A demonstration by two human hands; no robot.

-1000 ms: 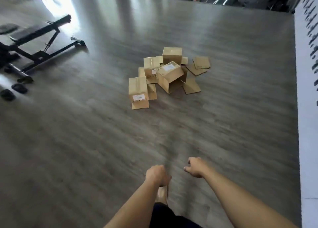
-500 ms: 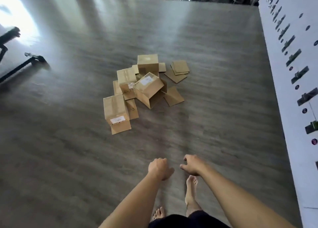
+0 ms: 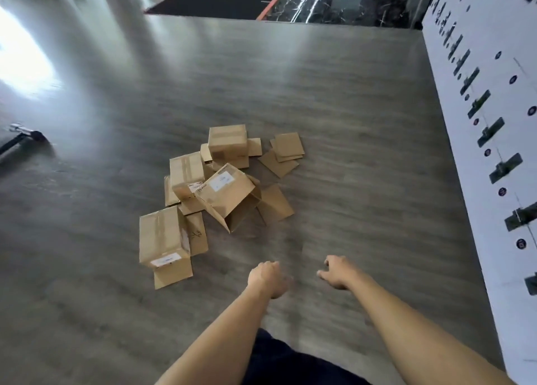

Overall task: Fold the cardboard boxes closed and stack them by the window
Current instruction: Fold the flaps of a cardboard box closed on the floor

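Four cardboard boxes lie in a loose heap on the grey wood-look floor (image 3: 334,94), about midway across it, well short of the white wall panel (image 3: 479,123) along the floor's right edge.

The nearest box (image 3: 162,236) sits at the heap's near left end, flaps splayed on the floor, with a white label on its near face; the print there is too blurred to read. Behind it stands a second box (image 3: 186,174) with a strip of tape along its top and a small label low on its side, also unreadable. The tilted box (image 3: 229,194) leans on its side with its open end facing the near right; it carries a white sticker and a barcode-like mark near its upper edge, with no legible writing. The far box (image 3: 227,142) sits upright at the back. Loose flat cardboard sheets (image 3: 287,149) lie just beside it toward the right.

The left hand (image 3: 268,278) hangs above bare floor near the heap, fingers curled loosely, its grip holding nothing. The right hand (image 3: 337,272) is just beside it, fingers loosely bent and slightly spread, grip likewise holding nothing. Neither touches a box.

A dark metal bar end (image 3: 21,133) rests near the floor's left edge.
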